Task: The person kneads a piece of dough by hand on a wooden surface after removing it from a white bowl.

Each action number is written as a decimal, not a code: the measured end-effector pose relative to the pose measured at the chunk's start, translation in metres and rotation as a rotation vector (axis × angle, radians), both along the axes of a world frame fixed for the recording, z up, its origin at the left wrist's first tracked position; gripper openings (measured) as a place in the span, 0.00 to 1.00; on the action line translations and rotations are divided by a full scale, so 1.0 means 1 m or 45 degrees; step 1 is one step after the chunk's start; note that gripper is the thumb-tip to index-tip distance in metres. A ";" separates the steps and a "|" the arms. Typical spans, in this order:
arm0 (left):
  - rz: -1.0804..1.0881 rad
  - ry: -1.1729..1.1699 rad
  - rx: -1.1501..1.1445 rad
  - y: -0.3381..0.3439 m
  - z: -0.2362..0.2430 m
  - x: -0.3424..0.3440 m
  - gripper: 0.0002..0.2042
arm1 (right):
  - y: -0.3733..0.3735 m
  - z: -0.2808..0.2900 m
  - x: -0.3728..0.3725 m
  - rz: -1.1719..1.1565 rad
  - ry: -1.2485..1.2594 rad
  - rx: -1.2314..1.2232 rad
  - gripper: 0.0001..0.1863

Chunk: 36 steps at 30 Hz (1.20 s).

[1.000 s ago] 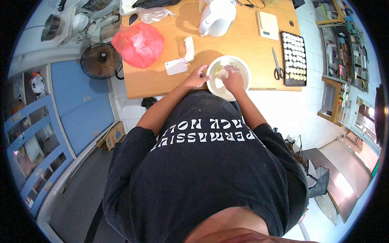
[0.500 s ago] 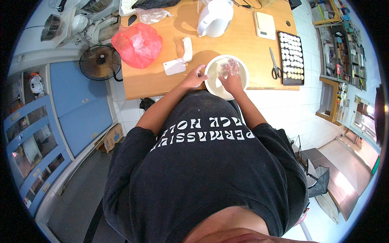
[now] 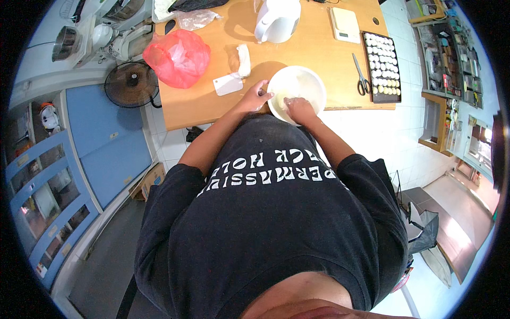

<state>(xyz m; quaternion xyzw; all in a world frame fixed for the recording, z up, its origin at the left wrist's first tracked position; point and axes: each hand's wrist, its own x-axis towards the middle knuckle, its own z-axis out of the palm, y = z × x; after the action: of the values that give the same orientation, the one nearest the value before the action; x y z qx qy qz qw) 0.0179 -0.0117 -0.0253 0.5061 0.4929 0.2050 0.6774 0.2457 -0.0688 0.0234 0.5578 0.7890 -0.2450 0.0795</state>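
A white bowl (image 3: pixel 319 80) stands at the near edge of the wooden table, with a pale, dough-like mass (image 3: pixel 284 98) low inside it. My left hand (image 3: pixel 256 98) is at the bowl's left side, its thumb on the rim and its fingers curled against the outer wall. Inside the bowl, my right hand (image 3: pixel 301 110) has its whitened fingers folded down into the pale dough; the fingertips are partly hidden. Left of the bowl lie a white flat scraper (image 3: pixel 228 85) and a white, rolled-up bundle (image 3: pixel 244 61).
A red plastic bag (image 3: pixel 180 58) sits at the table's left, and a white electric kettle (image 3: pixel 279 21) behind the bowl. To the right are scissors (image 3: pixel 362 77), a kitchen scale (image 3: pixel 345 25) and a black tray (image 3: pixel 396 99) with several rows of small pale balls.
My right hand has gone from spread fingers at the bowl's far side to folded fingers nearer its front. The bowl is tilted a little differently. My left hand stays at the rim.
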 end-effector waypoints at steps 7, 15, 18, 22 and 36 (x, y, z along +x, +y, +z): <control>-0.039 0.106 0.124 0.009 0.013 0.005 0.32 | 0.031 -0.053 0.009 -0.294 0.397 -0.289 0.24; 0.023 0.166 0.150 0.000 0.011 0.000 0.31 | -0.011 -0.008 -0.021 -1.117 0.466 0.064 0.40; 0.041 0.040 0.147 0.003 0.002 -0.006 0.30 | 0.001 -0.020 -0.037 -1.067 0.425 0.074 0.44; -0.050 0.082 -0.016 0.009 0.022 0.004 0.31 | 0.014 -0.033 -0.055 -1.152 0.480 0.033 0.39; -0.087 0.014 -0.002 0.008 0.016 -0.008 0.33 | 0.036 -0.067 -0.050 -0.660 -0.196 0.077 0.31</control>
<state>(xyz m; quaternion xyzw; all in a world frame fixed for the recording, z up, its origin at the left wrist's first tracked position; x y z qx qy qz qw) 0.0101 -0.0041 -0.0095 0.5233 0.4792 0.1784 0.6817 0.1954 -0.0327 -0.0433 0.7602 0.6184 -0.1905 0.0573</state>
